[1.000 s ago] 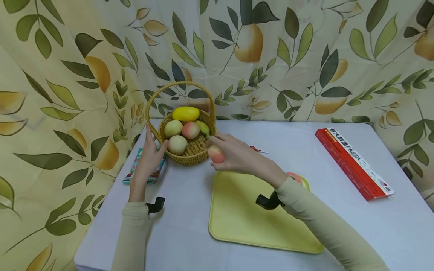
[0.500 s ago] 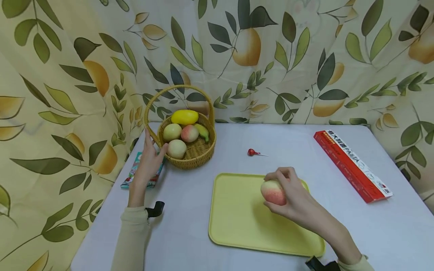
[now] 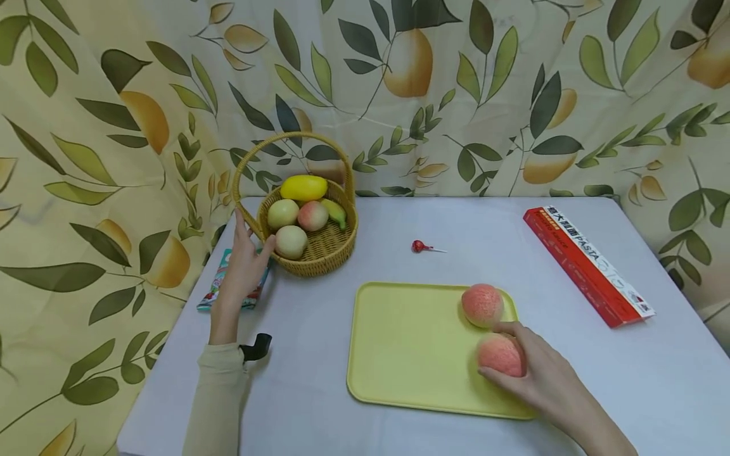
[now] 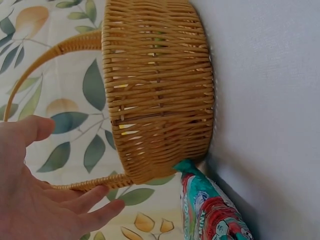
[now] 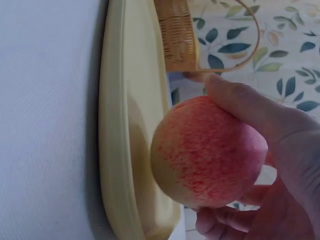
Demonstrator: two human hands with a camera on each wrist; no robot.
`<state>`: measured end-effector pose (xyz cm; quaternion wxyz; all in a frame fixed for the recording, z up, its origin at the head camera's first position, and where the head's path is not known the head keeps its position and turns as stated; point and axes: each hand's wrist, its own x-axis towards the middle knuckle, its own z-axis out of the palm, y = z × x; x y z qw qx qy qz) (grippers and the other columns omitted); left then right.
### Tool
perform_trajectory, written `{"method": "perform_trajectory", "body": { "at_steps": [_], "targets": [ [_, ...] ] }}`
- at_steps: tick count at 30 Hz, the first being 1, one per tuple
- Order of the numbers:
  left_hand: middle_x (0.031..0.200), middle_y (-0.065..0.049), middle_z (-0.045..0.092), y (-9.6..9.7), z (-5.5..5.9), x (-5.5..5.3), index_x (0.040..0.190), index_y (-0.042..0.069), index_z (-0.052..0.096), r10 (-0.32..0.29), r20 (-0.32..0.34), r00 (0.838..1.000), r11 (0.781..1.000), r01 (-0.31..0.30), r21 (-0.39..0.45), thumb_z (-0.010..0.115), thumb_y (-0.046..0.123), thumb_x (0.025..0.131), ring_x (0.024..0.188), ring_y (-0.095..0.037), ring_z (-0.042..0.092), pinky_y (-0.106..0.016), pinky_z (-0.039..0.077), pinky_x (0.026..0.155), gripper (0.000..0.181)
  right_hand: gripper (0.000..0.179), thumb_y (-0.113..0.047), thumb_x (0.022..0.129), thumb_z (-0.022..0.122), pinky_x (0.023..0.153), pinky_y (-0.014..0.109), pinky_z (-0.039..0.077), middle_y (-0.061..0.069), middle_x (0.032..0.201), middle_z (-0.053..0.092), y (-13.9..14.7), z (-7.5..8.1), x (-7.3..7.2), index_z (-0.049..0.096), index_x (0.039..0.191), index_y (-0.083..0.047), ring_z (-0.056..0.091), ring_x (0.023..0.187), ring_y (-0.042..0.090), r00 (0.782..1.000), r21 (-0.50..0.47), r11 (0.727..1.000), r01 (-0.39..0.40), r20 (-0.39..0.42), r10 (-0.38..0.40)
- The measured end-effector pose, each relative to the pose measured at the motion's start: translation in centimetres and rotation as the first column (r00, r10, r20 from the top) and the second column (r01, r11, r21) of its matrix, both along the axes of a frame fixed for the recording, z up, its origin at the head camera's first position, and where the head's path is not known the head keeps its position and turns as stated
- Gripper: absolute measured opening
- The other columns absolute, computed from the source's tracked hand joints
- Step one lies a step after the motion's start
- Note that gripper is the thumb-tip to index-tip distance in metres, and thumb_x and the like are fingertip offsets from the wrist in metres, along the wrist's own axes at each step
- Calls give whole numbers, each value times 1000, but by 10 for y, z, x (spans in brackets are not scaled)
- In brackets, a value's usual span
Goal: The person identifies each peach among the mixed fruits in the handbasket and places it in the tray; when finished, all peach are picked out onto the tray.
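Observation:
My right hand (image 3: 547,373) grips a pink peach (image 3: 500,354) between thumb and fingers, over the right part of the yellow tray (image 3: 410,345). In the right wrist view the peach (image 5: 207,152) shows a pale yellow side, held close over the tray (image 5: 117,120). Another peach (image 3: 482,304) sits on the tray just behind it. My left hand (image 3: 244,269) rests against the left side of the wicker basket (image 3: 319,266), fingers extended along the handle's base (image 4: 95,184) and thumb apart. Inside the basket are two pale round fruits (image 3: 291,242), a peach (image 3: 312,216), a yellow oval fruit (image 3: 303,188) and a banana (image 3: 334,213).
A colourful snack packet (image 3: 219,278) lies partly beneath my left hand. Behind the tray is a red lollipop (image 3: 419,246). A long red pasta box (image 3: 587,266) lies at the right of the white-covered table (image 3: 308,367). A leaf-patterned curtain (image 3: 433,139) hangs behind.
My right hand has carried the peach from beside the basket rightward to low over the tray's right side, uncovering the lollipop and the other peach. My left hand has stayed at the basket.

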<state>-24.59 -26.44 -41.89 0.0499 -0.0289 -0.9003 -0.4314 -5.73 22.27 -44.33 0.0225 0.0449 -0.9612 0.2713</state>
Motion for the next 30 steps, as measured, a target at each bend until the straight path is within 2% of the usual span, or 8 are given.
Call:
{"method": "perform_trajectory", "body": {
  "at_steps": [6, 11, 15, 17, 23, 30],
  "targets": [
    [172, -10, -17, 1, 1, 2, 160, 23, -28, -6, 0, 1000, 1000, 6, 18, 46, 52, 106, 158, -43, 21, -61, 32, 122, 97, 72, -58, 79, 83, 86, 55, 57, 8, 127, 63, 2, -8, 2, 60, 132, -16, 65, 108, 30, 1000, 49, 999, -8, 11, 7],
    [172, -11, -18, 2, 1, 1, 160, 22, -28, -11, -5, 1000, 1000, 11, 20, 47, 50, 106, 157, -45, 21, -61, 31, 122, 96, 73, -59, 79, 82, 78, 56, 57, 9, 125, 62, 1, -8, 3, 60, 133, -15, 63, 108, 30, 1000, 100, 995, -5, 26, 3],
    [172, -13, -18, 1, 0, 0, 161, 20, -27, -6, -38, 999, 1000, 6, 2, 46, 51, 107, 157, -46, 21, -62, 30, 122, 96, 72, -57, 78, 84, 72, 53, 56, 7, 122, 64, -3, -11, -1, 60, 134, -18, 61, 105, 28, 999, 184, 983, -29, -28, 35],
    [172, -12, -18, 0, 1, -1, 161, 20, -26, -5, -49, 999, 1000, 5, 4, 46, 51, 106, 157, -46, 21, -62, 30, 122, 96, 74, -55, 78, 84, 72, 52, 56, 6, 122, 65, -5, -12, -3, 59, 136, -17, 61, 104, 27, 998, 213, 976, -45, -43, 55],
    [172, -13, -18, 1, 1, 0, 161, 20, -27, -26, -45, 999, 999, 27, 19, 46, 53, 106, 157, -47, 20, -62, 31, 122, 97, 82, -51, 77, 86, 73, 51, 56, 9, 117, 65, -6, -13, -3, 50, 137, -9, 62, 100, 27, 999, 212, 977, -36, 10, 35],
    [173, -13, -16, 1, -1, 1, 160, 21, -28, 5, -34, 999, 1000, -5, 0, 45, 56, 105, 157, -46, 21, -64, 29, 122, 98, 78, -51, 79, 85, 70, 47, 55, 5, 121, 62, -6, -12, -2, 50, 137, -13, 61, 101, 24, 999, 204, 978, -51, 30, 46]
  ]
}}
